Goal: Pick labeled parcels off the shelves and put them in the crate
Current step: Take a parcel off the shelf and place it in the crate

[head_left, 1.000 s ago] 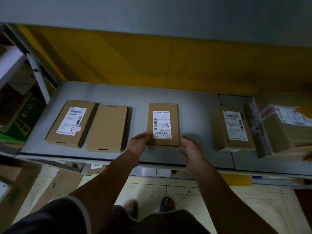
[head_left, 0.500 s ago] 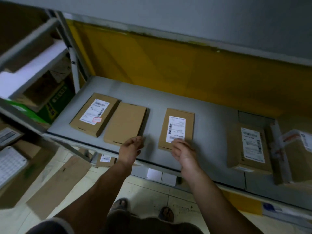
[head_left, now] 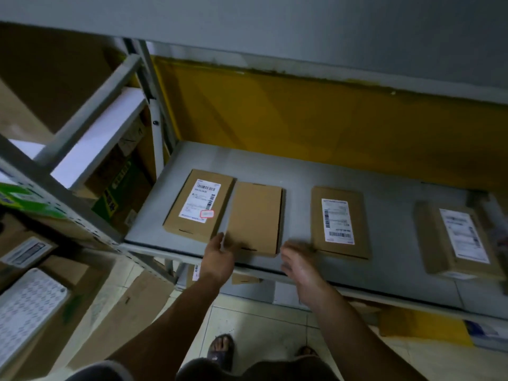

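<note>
Hovering at shelf (head_left: 390, 213) front edge, either side of unlabelled box (head_left: 255, 215): left hand (head_left: 220, 261), right hand (head_left: 301, 266), fingers released, grasping nothing. Noted labelled, flat on shelf: left parcel (head_left: 198, 204), middle parcel (head_left: 339, 221), right parcel (head_left: 461, 237).

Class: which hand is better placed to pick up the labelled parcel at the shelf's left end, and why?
Left. The left hand is open beside the near corner of that labelled parcel; the right hand is across the plain box from it.
</note>
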`<action>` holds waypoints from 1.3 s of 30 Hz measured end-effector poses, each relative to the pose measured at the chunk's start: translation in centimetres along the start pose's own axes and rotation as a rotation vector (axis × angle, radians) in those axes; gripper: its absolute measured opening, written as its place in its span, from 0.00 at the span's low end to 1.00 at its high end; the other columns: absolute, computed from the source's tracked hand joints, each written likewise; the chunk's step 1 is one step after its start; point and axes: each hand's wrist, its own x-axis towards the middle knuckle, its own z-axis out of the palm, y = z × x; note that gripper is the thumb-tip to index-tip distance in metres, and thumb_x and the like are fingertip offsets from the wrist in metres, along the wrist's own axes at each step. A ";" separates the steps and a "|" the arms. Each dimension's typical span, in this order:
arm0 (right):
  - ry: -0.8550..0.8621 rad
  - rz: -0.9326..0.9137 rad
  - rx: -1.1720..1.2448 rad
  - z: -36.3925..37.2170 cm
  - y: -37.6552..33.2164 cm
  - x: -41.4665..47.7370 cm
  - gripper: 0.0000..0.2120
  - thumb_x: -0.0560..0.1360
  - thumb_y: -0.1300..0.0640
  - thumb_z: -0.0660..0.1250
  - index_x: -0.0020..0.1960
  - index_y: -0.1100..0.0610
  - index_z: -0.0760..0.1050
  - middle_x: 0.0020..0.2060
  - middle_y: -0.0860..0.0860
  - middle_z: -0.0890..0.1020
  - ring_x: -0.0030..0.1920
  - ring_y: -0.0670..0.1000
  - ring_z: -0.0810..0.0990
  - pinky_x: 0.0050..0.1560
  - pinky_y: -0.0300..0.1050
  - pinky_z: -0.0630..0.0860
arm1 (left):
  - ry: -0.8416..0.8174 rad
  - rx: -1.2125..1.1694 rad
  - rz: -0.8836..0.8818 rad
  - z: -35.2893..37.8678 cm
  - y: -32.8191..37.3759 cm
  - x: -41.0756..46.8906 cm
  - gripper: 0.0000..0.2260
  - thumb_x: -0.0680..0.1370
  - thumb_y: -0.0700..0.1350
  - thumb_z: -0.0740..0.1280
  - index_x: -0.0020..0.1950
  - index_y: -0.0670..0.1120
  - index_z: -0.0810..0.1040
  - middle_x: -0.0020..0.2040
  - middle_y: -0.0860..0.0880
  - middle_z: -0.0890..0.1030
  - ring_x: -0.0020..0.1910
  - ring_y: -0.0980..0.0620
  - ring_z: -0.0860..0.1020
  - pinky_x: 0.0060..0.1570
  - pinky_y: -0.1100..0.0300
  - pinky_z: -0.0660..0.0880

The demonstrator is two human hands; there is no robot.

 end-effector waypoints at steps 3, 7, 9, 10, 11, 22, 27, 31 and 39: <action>0.080 0.017 0.008 1.6 0.2 -0.2 0.02 0.80 0.57 0.64 0.52 0.54 0.74 0.55 0.53 0.78 0.54 0.51 0.76 0.59 0.45 0.74 | -0.097 0.072 0.017 -0.9 0.1 0.7 0.16 0.81 0.38 0.59 0.69 0.46 0.70 0.66 0.46 0.74 0.54 0.50 0.71 0.54 0.58 0.67; 0.161 -0.021 -0.015 2.9 0.8 -0.8 0.04 0.80 0.57 0.64 0.46 0.51 0.74 0.47 0.50 0.77 0.50 0.51 0.76 0.61 0.48 0.74 | -0.175 0.022 0.025 -2.1 0.2 1.0 0.14 0.81 0.38 0.61 0.66 0.42 0.73 0.60 0.46 0.76 0.54 0.51 0.71 0.55 0.60 0.66; 0.155 -0.044 -0.023 3.1 1.0 -1.2 0.05 0.80 0.58 0.63 0.47 0.50 0.74 0.46 0.48 0.76 0.48 0.49 0.76 0.58 0.47 0.74 | -0.209 0.044 0.035 -2.6 -0.1 1.3 0.14 0.81 0.39 0.63 0.66 0.42 0.75 0.62 0.44 0.77 0.55 0.51 0.73 0.56 0.60 0.68; 0.150 -0.056 -0.028 3.2 0.9 -1.5 0.05 0.80 0.58 0.63 0.47 0.50 0.74 0.46 0.48 0.76 0.48 0.48 0.75 0.56 0.46 0.75 | -0.222 0.054 0.043 -2.8 -0.2 1.3 0.14 0.81 0.39 0.63 0.66 0.43 0.75 0.63 0.45 0.77 0.56 0.50 0.73 0.57 0.59 0.68; 0.151 -0.072 -0.037 3.2 0.8 -1.7 0.05 0.80 0.58 0.63 0.47 0.49 0.74 0.47 0.49 0.77 0.48 0.48 0.75 0.55 0.45 0.75 | -0.227 0.057 0.050 -2.9 -0.2 1.3 0.14 0.81 0.39 0.63 0.66 0.44 0.75 0.64 0.45 0.76 0.57 0.50 0.73 0.58 0.58 0.68; 0.079 -0.068 -0.063 2.2 0.1 -1.5 0.06 0.81 0.57 0.61 0.56 0.50 0.74 0.61 0.54 0.77 0.58 0.53 0.77 0.60 0.48 0.75 | -0.040 -0.361 -0.031 -1.5 0.2 2.1 0.19 0.77 0.38 0.69 0.66 0.44 0.70 0.62 0.42 0.77 0.58 0.45 0.76 0.66 0.47 0.70; 0.080 -0.141 -0.001 1.6 -1.3 -1.7 0.08 0.80 0.57 0.64 0.57 0.48 0.77 0.62 0.50 0.76 0.56 0.52 0.78 0.61 0.46 0.74 | 0.011 -0.302 0.162 -0.8 1.0 1.5 0.18 0.77 0.39 0.68 0.66 0.45 0.74 0.59 0.45 0.79 0.60 0.47 0.76 0.57 0.59 0.71; -0.005 -0.239 0.066 1.6 -2.4 -1.6 0.12 0.80 0.55 0.65 0.63 0.51 0.76 0.65 0.52 0.77 0.57 0.49 0.79 0.62 0.45 0.75 | 0.057 -0.132 0.457 -0.1 1.1 0.1 0.14 0.78 0.41 0.68 0.63 0.49 0.74 0.58 0.53 0.76 0.56 0.56 0.76 0.48 0.69 0.75; -0.123 -0.222 0.103 0.8 -2.5 -1.5 0.24 0.75 0.43 0.66 0.68 0.52 0.74 0.60 0.51 0.82 0.59 0.50 0.82 0.53 0.44 0.78 | 0.002 0.318 0.976 1.7 -0.2 -1.4 0.21 0.73 0.40 0.70 0.66 0.48 0.76 0.60 0.49 0.76 0.61 0.54 0.72 0.63 0.70 0.65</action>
